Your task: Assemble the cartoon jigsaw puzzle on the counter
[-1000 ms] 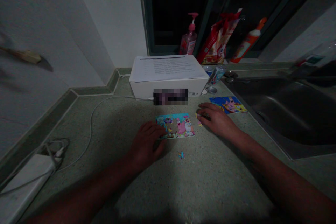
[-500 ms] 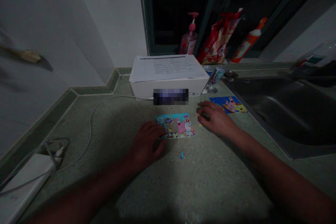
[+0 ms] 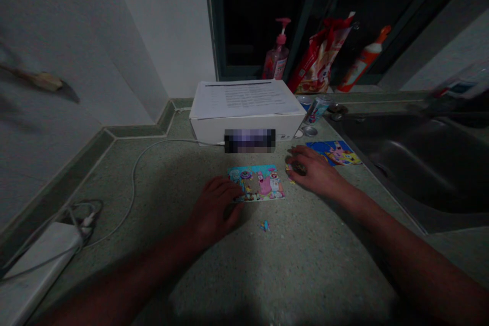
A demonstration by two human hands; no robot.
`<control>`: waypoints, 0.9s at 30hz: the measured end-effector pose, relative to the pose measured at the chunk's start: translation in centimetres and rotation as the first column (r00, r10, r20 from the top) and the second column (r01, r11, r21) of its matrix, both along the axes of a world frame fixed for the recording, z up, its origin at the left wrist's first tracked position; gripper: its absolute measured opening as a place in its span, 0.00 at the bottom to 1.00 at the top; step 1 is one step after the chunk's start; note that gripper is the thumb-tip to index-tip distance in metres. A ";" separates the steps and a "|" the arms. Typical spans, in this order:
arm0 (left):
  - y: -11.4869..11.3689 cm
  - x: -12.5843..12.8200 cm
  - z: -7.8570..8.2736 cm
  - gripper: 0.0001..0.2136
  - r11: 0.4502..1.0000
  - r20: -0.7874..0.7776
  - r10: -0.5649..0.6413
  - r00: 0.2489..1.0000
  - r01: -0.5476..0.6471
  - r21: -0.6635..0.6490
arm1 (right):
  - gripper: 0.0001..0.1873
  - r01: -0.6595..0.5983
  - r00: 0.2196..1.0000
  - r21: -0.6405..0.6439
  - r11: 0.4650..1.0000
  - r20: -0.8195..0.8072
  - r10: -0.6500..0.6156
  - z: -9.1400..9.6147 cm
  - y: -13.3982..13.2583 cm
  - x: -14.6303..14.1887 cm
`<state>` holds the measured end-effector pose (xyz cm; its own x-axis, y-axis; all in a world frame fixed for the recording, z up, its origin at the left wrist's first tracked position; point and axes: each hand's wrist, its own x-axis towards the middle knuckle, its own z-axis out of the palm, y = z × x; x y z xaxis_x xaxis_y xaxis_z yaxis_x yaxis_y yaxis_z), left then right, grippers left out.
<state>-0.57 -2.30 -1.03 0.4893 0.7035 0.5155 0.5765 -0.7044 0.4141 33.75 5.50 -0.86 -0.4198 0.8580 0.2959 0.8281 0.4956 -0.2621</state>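
Observation:
A small cartoon picture [image 3: 263, 186], which looks like a jigsaw puzzle, lies flat on the counter with a brownish patch in its middle. My left hand [image 3: 216, 206] rests palm down at its left edge, fingers stretched over the corner and thumb apart. To the right of the picture, my right hand [image 3: 315, 170] is low over the counter. Its fingers are curved, with a gap to the thumb, beside small yellow pieces [image 3: 289, 167] partly hidden by the fingertips. Nearer to me lies a little cluster of blue and multicoloured pieces [image 3: 265, 225].
A blue cartoon picture card [image 3: 342, 154] lies behind my right hand, by the sink [image 3: 431, 163]. At the back stand a white box [image 3: 244, 99], a can [image 3: 317, 110] and a pump bottle [image 3: 275, 58]. A white cable [image 3: 133, 183] runs to a power strip [image 3: 46, 260].
The view has shifted very slightly. My right fingers have moved a little around the yellow pieces; my left hand stays on the picture's edge.

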 end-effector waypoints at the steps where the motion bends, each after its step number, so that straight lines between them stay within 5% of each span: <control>1: 0.0 0.0 0.0 0.09 1.000 0.001 0.001 1.000 -0.001 -0.001 | 0.13 -0.002 1.000 -0.003 1.000 -0.001 0.002 0.0 0.0 0.0; 27: -0.1 0.0 0.0 0.10 1.000 0.001 -0.008 1.000 0.008 -0.015 | 0.06 -0.077 0.997 -0.012 0.997 -0.028 0.077 0.5 0.9 -0.3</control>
<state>-0.61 -2.36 -1.03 0.4949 0.7069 0.5054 0.5704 -0.7030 0.4248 33.41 6.42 -0.32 -0.4765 0.8273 0.2974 0.7799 0.5539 -0.2913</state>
